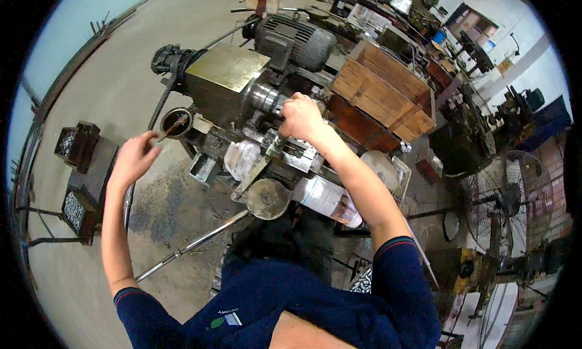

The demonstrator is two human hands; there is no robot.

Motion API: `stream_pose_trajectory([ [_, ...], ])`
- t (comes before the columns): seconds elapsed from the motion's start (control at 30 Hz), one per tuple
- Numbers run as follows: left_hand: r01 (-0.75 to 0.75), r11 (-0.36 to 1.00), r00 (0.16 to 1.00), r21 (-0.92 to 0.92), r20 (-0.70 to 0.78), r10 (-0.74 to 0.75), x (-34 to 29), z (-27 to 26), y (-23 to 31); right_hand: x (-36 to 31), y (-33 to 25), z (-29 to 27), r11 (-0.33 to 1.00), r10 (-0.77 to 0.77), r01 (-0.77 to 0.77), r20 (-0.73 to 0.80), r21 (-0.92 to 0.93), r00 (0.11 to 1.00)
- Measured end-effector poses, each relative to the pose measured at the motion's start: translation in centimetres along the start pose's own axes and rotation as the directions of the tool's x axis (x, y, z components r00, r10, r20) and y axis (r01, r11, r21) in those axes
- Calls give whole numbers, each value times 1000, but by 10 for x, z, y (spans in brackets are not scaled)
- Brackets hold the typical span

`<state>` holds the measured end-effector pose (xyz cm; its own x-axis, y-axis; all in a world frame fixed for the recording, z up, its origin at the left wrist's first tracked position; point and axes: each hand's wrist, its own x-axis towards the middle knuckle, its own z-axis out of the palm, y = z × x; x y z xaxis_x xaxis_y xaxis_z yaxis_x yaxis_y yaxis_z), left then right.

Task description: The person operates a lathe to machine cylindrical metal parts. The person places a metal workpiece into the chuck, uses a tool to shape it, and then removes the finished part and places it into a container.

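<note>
At the left, my left hand (136, 159) pinches the end of a thin brown stick (170, 129). The stick's other end reaches into a round dark pot (185, 114) beside the lathe. Over the middle of the small lathe (219, 97), my right hand (301, 117) is closed with fingers bent down, just right of the shiny metal spindle (265, 99). Whatever those fingers hold is hidden beneath them. Below that hand lie the tool slide (297, 157) and a long lever (251, 176). A round metal disc (268, 199) sits nearest my body.
A white printed bottle (327, 200) lies under my right forearm. Behind it stands a wooden crate (379, 91), with an electric motor (297, 41) farther back. Bins of small metal parts (75, 211) are at the left; a caged fan (509, 197) stands at the right.
</note>
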<state>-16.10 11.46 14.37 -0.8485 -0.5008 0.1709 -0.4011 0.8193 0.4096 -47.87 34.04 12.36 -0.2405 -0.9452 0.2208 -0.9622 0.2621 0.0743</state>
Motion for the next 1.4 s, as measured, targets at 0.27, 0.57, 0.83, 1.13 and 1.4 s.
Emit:
stream_pose_trajectory([
  [0.27,427,904,902,-8,80,-425,-110,28,-112,38,2,29,975,118,-73,211,-209,970],
  [0.57,471,871,880,142,-147,-452,-102,72,-129,40,-3,40,978,162,-145,109,-147,981],
  [0.83,401,780,906,480,-83,-415,-96,51,-185,44,9,51,980,164,-174,97,97,982],
  [1.13,378,626,915,682,-174,-363,-47,6,-284,43,10,47,980,164,-172,79,96,983],
  [1.4,-4,877,670,-480,-652,-354,-14,118,-177,-78,20,-27,944,119,-9,-313,330,942],
])
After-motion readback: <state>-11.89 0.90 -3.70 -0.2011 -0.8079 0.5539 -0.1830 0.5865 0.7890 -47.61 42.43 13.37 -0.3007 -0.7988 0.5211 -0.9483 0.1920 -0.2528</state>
